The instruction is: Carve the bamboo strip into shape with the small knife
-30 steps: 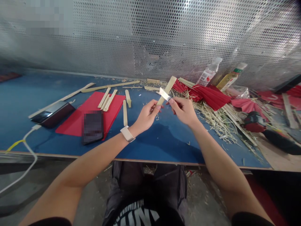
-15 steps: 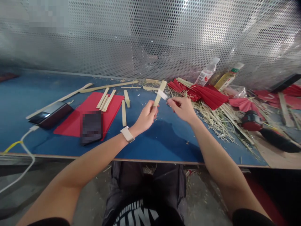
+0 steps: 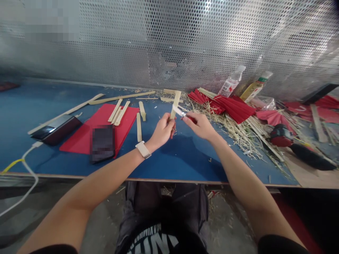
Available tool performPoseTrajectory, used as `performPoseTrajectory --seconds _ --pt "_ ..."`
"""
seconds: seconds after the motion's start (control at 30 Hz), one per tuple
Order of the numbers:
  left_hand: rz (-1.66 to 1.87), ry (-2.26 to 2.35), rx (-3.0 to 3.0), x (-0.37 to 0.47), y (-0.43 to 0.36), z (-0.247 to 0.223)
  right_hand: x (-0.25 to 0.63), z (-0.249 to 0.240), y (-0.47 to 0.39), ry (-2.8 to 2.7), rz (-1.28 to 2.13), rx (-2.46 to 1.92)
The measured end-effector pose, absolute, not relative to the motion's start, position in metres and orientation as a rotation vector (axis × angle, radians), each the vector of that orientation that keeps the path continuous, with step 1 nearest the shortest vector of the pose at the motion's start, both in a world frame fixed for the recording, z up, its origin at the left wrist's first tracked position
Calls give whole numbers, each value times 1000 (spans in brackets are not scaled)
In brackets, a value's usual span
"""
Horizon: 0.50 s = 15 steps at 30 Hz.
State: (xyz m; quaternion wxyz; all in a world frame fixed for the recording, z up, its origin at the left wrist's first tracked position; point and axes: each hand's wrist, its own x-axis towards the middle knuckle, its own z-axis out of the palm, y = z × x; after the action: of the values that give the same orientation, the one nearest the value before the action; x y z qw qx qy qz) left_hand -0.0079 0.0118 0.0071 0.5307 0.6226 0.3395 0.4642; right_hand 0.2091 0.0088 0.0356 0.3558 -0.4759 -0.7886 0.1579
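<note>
Over the middle of the blue table, my left hand (image 3: pixel 164 129) is closed round the lower end of a pale wooden strip (image 3: pixel 176 99), which points up and away. My right hand (image 3: pixel 198 123) grips a knife (image 3: pixel 179 111) by its red and dark handle. The knife's blade lies across the strip just above my left fingers. Several short pale wooden pieces (image 3: pixel 122 113) rest on a red folder (image 3: pixel 99 114) to the left, and two more lie beside it.
A phone (image 3: pixel 102 144), a dark device (image 3: pixel 57 128) with a white cable and long strips are at the left. Shavings (image 3: pixel 242 135), red fans (image 3: pixel 233 107), two bottles (image 3: pixel 232 82) (image 3: pixel 256 86) and a black-and-red tool (image 3: pixel 282 135) lie right. A perforated metal panel (image 3: pixel 169 42) stands behind.
My right hand has moved left with the knife, bringing the blade lower on the strip. My left hand and the strip have shifted slightly left, and the strip stands more upright.
</note>
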Motion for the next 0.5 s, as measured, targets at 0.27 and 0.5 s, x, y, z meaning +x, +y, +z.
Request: performPoseTrajectory --seconds 0.27,0.5 --pt "1106 787 1564 -9 9 6 203 38 2 -2151 426 -1223" --pt "1231 878 1888 -14 11 4 202 42 -2 -2094 787 -1195"
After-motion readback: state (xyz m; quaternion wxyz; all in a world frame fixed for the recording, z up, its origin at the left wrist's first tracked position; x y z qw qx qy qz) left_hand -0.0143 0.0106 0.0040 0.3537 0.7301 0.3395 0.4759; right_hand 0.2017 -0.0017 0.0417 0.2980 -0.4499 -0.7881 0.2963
